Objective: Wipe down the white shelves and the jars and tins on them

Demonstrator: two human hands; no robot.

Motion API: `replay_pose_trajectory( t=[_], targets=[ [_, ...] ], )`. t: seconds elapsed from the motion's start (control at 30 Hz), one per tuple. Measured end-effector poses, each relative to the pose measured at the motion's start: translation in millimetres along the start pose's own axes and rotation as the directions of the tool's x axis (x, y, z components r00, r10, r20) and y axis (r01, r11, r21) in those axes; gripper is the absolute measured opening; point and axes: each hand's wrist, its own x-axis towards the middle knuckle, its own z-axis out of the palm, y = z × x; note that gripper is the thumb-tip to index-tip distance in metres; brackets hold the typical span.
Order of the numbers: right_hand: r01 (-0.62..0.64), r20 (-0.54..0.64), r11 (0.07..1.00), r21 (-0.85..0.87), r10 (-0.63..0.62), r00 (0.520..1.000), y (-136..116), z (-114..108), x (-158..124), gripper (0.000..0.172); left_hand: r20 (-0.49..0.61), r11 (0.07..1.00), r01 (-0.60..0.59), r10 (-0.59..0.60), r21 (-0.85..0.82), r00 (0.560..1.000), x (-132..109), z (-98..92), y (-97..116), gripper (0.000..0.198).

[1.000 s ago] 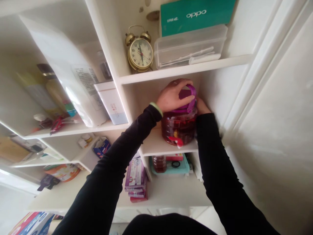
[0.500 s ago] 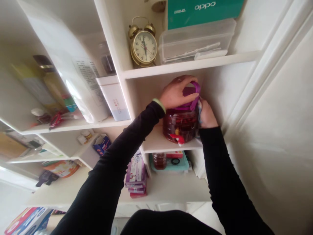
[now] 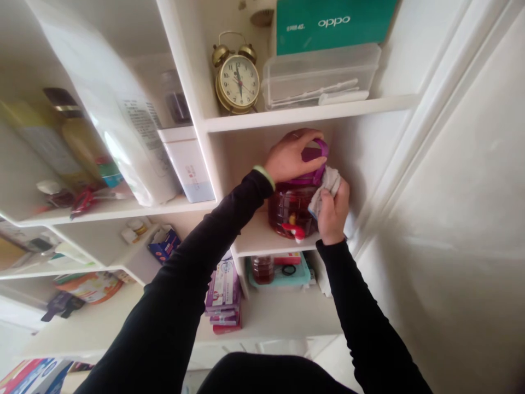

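A clear jar of dark red liquid stands on the middle shelf, with a red tap low on its front. My left hand grips the purple handle over the jar's purple lid, thumb and fingers closed round it. In my right hand is a bunched greyish-white cloth, held against the jar's upper right side by the lid.
Above are a gold alarm clock, a clear plastic box and a green box. Below sit a turquoise tray and stacked purple boxes. A wall closes off the right.
My right hand has come from the jar's far right side round to its front right, and the cloth now shows fully. My left hand keeps its hold on the handle. The view has shifted slightly.
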Motion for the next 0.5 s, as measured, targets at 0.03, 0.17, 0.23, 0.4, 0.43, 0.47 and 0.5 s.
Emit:
replay_pose_trajectory(
  t=[0.03, 0.17, 0.23, 0.4, 0.43, 0.47, 0.5],
  targets=[
    [0.051, -0.016, 0.998, -0.031, -0.051, 0.999, -2.2, -1.8, -5.2, 0.053, 0.000, 1.000, 0.000, 0.000, -0.002, 1.000, 0.1, 0.4, -0.2, 0.051],
    [0.182, 0.009, 0.981, -0.061, -0.182, 0.983, 9.1, -5.6, 4.2, 0.047, -0.011, 1.000, -0.011, 0.011, -0.026, 1.000, 1.5, 3.2, -3.6, 0.053],
    [0.182, 0.010, 0.983, -0.038, -0.181, 0.983, 19.0, -5.7, 14.3, 0.042, -0.021, 0.999, -0.026, 0.025, -0.047, 0.999, 2.3, 4.7, -6.3, 0.053],
    [0.210, -0.030, 0.978, -0.013, -0.210, 0.977, 27.5, -3.8, 17.7, 0.043, -0.029, 0.997, -0.024, 0.022, -0.067, 0.999, 2.5, 5.4, -9.3, 0.053],
    [0.220, -0.026, 0.975, -0.012, -0.220, 0.975, 27.6, -3.5, 17.4, 0.043, -0.026, 0.997, -0.023, 0.021, -0.069, 0.999, 2.4, 5.1, -9.1, 0.053],
    [0.215, -0.021, 0.977, -0.007, -0.215, 0.976, 27.6, -3.3, 17.6, 0.043, -0.024, 0.997, -0.023, 0.022, -0.071, 0.999, 2.2, 4.7, -8.7, 0.053],
    [0.197, -0.015, 0.980, 0.001, -0.197, 0.980, 27.4, -3.0, 17.8, 0.042, -0.021, 0.997, -0.025, 0.024, -0.071, 1.000, 2.1, 4.3, -8.3, 0.053]
  ],
)
